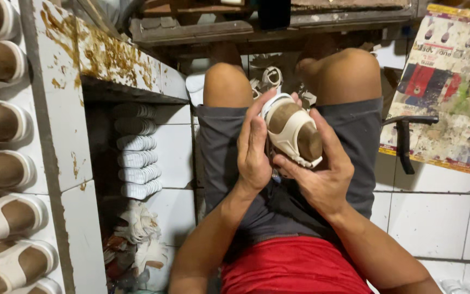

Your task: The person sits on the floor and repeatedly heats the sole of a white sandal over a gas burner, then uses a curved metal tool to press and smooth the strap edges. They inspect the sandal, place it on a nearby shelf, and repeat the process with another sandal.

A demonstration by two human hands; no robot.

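Note:
A white sandal with a brown insole (295, 130) is held over my lap, toe tilted down to the right. My left hand (253, 149) presses flat against its left side, fingers together and pointing up. My right hand (322, 174) cups it from below and the right, thumb along the strap. I sit in grey shorts and a red shirt, with my knees up ahead.
A row of finished white sandals (1, 169) lies on the tiled ledge at left. A stack of white soles (137, 158) sits in the recess below the stained shelf (121, 60). More sandals (270, 76) lie between my knees. A printed sheet (452, 92) and a black tool handle (406, 141) are at right.

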